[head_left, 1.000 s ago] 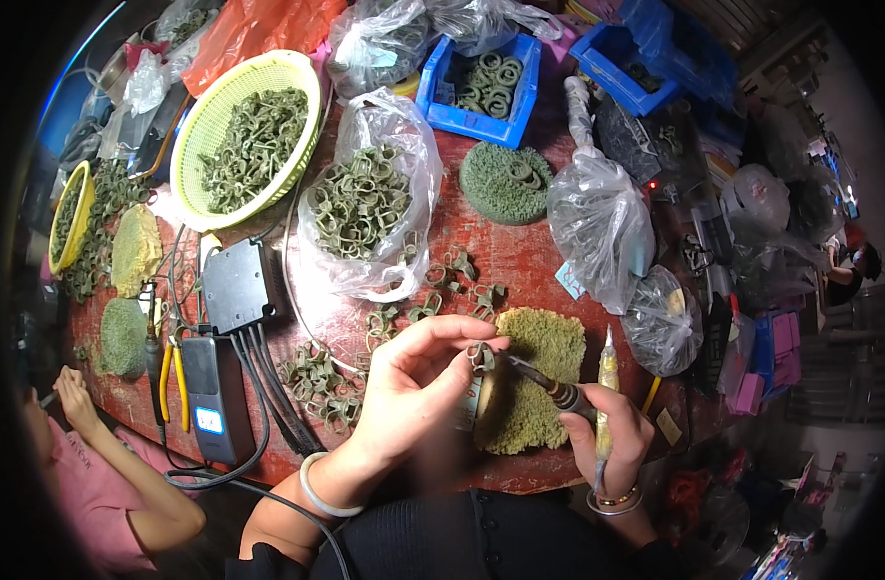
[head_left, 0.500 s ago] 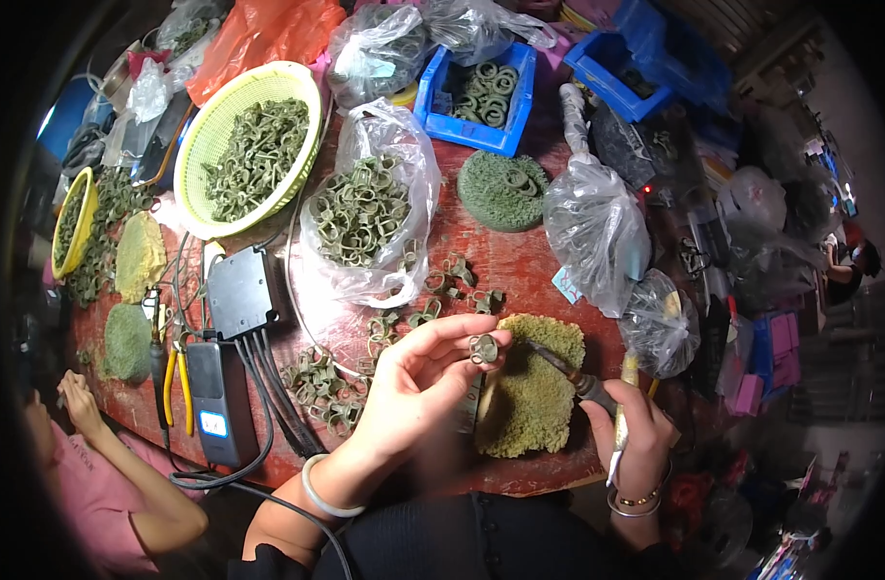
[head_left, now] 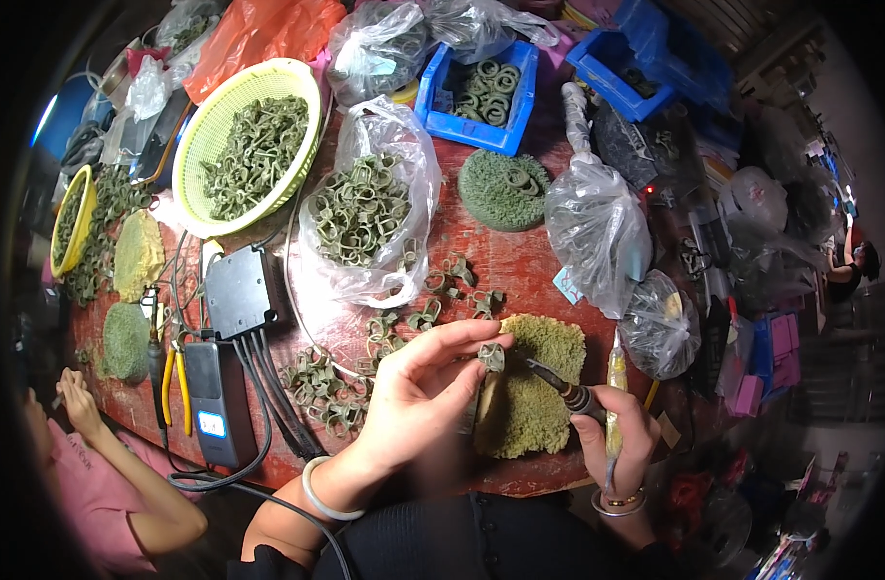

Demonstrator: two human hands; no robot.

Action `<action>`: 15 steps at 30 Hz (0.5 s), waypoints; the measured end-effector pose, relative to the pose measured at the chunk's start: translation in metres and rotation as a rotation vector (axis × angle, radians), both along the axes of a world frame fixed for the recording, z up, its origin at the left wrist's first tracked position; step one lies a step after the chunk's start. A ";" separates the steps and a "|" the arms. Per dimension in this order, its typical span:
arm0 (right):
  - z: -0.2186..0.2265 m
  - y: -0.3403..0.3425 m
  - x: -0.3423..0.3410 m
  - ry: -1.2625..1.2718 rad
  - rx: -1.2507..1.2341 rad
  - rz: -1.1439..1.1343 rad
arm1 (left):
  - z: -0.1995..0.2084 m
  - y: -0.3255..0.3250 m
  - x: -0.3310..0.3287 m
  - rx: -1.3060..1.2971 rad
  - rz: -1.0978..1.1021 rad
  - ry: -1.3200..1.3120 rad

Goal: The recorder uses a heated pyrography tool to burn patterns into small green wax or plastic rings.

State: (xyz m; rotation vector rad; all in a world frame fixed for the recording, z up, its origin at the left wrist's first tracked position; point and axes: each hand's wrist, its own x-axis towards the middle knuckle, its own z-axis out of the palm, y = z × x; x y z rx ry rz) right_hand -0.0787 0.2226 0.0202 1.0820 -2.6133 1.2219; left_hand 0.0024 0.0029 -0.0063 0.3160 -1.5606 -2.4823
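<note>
My left hand (head_left: 404,401) pinches a small dark-green ring (head_left: 492,357) between thumb and fingertips. Held in my right hand (head_left: 624,440) is a pen-shaped tool (head_left: 581,400) with a dark grip and a thin metal tip, like a soldering iron or wax pen. Its tip is just right of the ring; whether they touch, I cannot tell. A slim whitish-yellow stick tool (head_left: 615,382) also sits upright between the right fingers. Below both tips lies a rough yellow-green pad (head_left: 539,411). Loose green rings (head_left: 326,391) lie left of my left hand.
Behind are a clear bag (head_left: 418,251) of rings, a yellow basket (head_left: 183,198), a blue bin (head_left: 476,138) and a round green pad (head_left: 486,198). Left stand a black box (head_left: 241,295) with cables and yellow-handled pliers (head_left: 176,387). A co-worker's hands (head_left: 80,401) show far left.
The pen tool's tip has dropped slightly, and its grip has shifted left. The slim stick has moved up and stands straighter. The ring has turned a little in my left fingers.
</note>
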 end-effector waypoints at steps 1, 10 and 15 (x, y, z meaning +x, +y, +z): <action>-0.001 -0.001 -0.001 -0.001 0.000 0.001 | 0.001 0.000 0.000 0.000 0.001 -0.001; -0.003 -0.003 -0.001 0.126 0.088 -0.006 | 0.001 -0.001 0.001 0.068 -0.031 0.008; -0.004 -0.005 -0.001 0.128 0.077 0.009 | 0.000 -0.002 0.001 0.157 -0.049 0.012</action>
